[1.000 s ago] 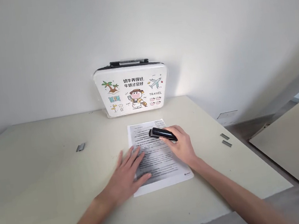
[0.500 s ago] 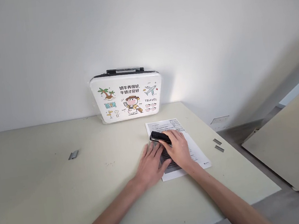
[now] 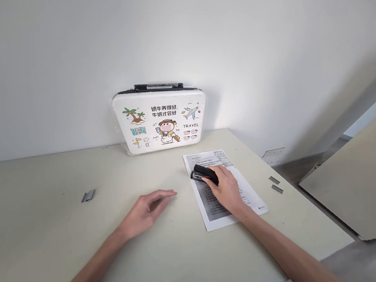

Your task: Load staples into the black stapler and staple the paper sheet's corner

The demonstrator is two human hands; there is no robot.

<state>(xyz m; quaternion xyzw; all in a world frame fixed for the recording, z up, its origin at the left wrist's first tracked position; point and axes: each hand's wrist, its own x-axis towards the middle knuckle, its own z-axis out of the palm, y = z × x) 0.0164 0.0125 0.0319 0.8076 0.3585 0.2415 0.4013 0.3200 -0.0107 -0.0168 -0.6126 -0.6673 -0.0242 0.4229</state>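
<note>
Your right grip (image 3: pixel 226 189) was wrapped around the black stapler (image 3: pixel 205 172), above the printed sheet (image 3: pixel 214 204) toward the tabletop's (image 3: pixel 149 269) right edge, long axis pointing away from that edge. Your left grip (image 3: pixel 142 214), empty and slack, lay farther off.

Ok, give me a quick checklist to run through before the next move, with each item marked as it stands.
1. Stapler in the right hand: ok, gripped toward its rear end, over the paper.
2. Left hand steadying the paper: not ok, it is apart from it, off to the left.
3. Paper lying flat on the table: ok, as far as it shows.
4. Staples loaded in the stapler: cannot tell, its inside is not visible.
5. Grey strips on the right clear of the paper: ok, beside it near the table edge.
6. White case clear of the paper: ok, standing behind it.
</note>
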